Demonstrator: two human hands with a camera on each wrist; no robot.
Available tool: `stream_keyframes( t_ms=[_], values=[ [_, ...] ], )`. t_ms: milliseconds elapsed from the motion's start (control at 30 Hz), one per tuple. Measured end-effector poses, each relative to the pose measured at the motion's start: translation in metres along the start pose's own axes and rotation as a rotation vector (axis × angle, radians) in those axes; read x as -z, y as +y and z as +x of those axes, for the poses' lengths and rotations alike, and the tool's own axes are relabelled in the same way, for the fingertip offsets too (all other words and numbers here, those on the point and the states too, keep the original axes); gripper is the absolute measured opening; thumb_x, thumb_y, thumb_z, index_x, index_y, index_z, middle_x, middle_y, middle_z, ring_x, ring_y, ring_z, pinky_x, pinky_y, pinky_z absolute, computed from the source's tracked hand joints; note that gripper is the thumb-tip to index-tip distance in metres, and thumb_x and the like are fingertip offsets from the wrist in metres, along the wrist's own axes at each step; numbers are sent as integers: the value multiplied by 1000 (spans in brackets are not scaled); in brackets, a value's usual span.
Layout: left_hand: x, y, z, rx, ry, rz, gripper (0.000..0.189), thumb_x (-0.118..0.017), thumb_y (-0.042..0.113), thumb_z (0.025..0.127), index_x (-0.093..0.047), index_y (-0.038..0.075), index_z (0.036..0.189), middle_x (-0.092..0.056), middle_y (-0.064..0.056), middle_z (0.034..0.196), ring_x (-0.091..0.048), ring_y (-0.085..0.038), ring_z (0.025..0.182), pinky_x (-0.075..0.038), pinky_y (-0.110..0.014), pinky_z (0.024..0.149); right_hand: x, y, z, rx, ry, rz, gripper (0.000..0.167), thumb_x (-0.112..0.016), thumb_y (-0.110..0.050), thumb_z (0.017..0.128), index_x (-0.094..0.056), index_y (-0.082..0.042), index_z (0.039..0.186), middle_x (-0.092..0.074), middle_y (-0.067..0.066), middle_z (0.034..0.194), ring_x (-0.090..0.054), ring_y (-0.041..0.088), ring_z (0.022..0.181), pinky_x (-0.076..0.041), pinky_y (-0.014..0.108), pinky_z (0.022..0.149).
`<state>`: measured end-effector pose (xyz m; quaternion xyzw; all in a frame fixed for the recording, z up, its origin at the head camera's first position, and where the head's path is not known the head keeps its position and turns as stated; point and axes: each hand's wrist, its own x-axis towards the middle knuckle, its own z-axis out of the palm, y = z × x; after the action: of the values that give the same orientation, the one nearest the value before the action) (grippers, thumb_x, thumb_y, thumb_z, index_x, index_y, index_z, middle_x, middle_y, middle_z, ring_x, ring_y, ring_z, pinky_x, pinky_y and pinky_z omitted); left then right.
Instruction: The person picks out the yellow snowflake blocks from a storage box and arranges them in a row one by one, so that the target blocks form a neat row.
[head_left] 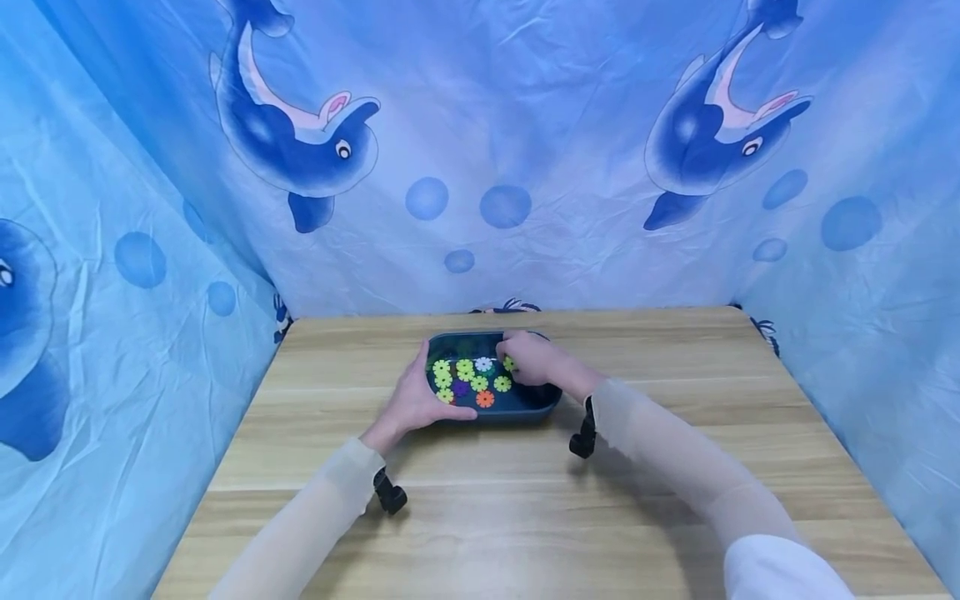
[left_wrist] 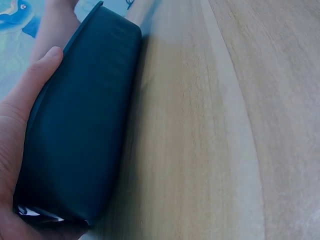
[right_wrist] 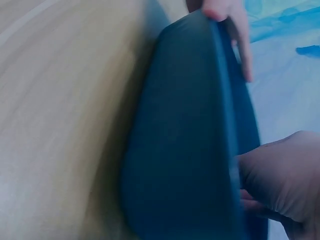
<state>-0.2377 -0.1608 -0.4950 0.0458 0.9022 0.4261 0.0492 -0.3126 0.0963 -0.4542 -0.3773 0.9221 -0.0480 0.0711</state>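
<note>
A dark teal plastic tray [head_left: 517, 414] with rounded corners stands on the table, holding several flower-shaped snowflake discs: mostly yellow-green ones [head_left: 465, 369], plus a white disc [head_left: 483, 364], a purple disc [head_left: 461, 387] and an orange disc [head_left: 485, 399]. My left hand [head_left: 417, 398] grips the tray's left end, its thumb [left_wrist: 47, 62] lying along the near rim. Reaching over the right side, my right hand [head_left: 531, 357] is inside the tray with curled fingers, and a yellow-green disc [head_left: 510, 363] shows between them. In the right wrist view, the tray wall hides the fingertips.
The wood-grain table [head_left: 480, 508] spreads around the tray. Blue dolphin-print curtain [head_left: 465, 142] rises behind it and along both sides. Black wrist cameras [head_left: 392, 495] are strapped at both wrists, low over the tabletop.
</note>
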Motion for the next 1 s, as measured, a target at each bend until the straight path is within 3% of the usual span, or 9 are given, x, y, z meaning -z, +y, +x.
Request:
stream_keyframes(
  t_ms=[200, 400, 533, 700, 1000],
  values=[
    [0, 4, -1, 5, -5, 7, 156, -103, 49, 62, 1, 14, 173, -19, -20, 177, -27, -44, 161, -32, -65, 126, 22, 6, -16, 63, 135, 66, 29, -74, -4, 95, -75, -2, 124, -72, 13, 123, -72, 27, 110, -62, 41, 95],
    [0, 4, -2, 12, -15, 26, 155, -102, 50, 64, 3, 17, 173, -16, -21, 178, -23, -46, 162, -32, -67, 126, 40, 17, -33, 49, 211, 81, 29, -74, -6, 95, -76, -5, 123, -72, 12, 123, -68, 30, 118, -61, 44, 97],
    [1, 1, -1, 16, -2, 24, 156, -102, 51, 62, 3, 17, 173, -14, -18, 179, -22, -44, 163, -31, -66, 126, 50, 26, -40, 27, 229, 100, 29, -75, -7, 95, -76, -6, 124, -73, 12, 123, -71, 28, 109, -62, 42, 89],
    [2, 1, 1, 4, 0, 20, 161, -102, 58, 58, 3, 18, 173, -12, -16, 180, -20, -42, 164, -30, -65, 128, 56, 39, -52, 20, 241, 100, 24, -77, -6, 93, -78, -4, 117, -72, 11, 110, -68, 23, 91, -61, 39, 79],
    [0, 1, -1, 20, -21, 29, 162, -102, 60, 58, 5, 20, 173, -12, -17, 179, -19, -43, 164, -30, -66, 127, 47, 55, -71, 24, 234, 87, 27, -79, -6, 91, -79, 0, 117, -75, 13, 109, -72, 26, 94, -63, 42, 81]
  ],
)
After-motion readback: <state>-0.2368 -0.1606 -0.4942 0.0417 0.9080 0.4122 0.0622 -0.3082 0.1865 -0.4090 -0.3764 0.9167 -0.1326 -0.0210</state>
